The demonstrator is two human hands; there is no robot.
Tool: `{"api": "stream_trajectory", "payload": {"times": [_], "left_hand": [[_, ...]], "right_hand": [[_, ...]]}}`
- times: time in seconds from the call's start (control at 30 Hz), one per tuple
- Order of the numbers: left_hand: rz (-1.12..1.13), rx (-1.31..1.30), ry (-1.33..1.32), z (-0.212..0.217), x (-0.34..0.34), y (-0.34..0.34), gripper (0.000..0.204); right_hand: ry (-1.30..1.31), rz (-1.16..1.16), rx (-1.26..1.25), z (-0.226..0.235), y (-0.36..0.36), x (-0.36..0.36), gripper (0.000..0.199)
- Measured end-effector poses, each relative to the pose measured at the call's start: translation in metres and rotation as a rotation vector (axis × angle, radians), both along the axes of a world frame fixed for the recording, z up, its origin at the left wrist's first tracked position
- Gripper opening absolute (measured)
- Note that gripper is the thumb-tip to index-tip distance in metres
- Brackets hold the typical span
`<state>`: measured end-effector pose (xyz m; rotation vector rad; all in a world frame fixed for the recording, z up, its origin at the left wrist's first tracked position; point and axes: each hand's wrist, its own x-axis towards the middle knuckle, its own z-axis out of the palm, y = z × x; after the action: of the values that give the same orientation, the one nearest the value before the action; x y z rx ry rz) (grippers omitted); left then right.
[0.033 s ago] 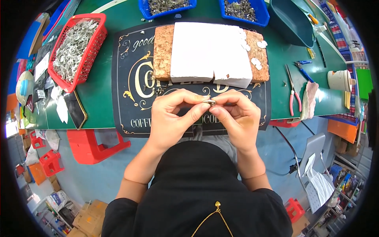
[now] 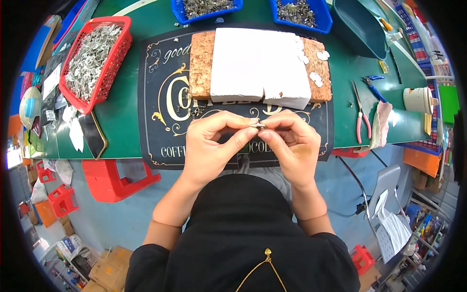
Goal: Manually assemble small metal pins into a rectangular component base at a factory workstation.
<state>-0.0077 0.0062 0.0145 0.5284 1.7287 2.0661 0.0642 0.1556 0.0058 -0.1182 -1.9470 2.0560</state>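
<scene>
Between my two hands is a small shiny metal piece [image 2: 258,126], its exact kind too small to make out. My left hand [image 2: 214,141] pinches one end of it between thumb and forefinger. From the other side, the thumb and fingertips of my right hand [image 2: 293,146] close on it. Both hands are above the dark printed mat [image 2: 165,121], just in front of a white block [image 2: 243,63]. That block rests over a brown, rough-surfaced brick [image 2: 200,63], with white flakes on the brick's right end.
On the green table [image 2: 124,121], a red basket [image 2: 119,58] of small metal pieces stands left. Blue trays [image 2: 304,27] with small parts and a dark green bin [image 2: 362,34] are at the back. Pink-handled pliers [image 2: 362,119], blue-handled cutters [image 2: 374,87] and a cloth [image 2: 382,121] lie right.
</scene>
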Motion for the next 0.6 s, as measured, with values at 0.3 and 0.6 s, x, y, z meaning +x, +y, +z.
{"api": "stream_trajectory", "payload": {"times": [0.3, 0.6], "left_hand": [[0.202, -0.731, 1.094, 0.000, -0.038, 0.011, 0.053], [0.243, -0.684, 1.104, -0.012, -0.046, 0.013, 0.054]], "right_hand": [[0.167, -0.201, 1.061, 0.010, 0.004, -0.036, 0.012], [0.332, -0.244, 1.018, 0.000, 0.005, -0.050, 0.014]]}}
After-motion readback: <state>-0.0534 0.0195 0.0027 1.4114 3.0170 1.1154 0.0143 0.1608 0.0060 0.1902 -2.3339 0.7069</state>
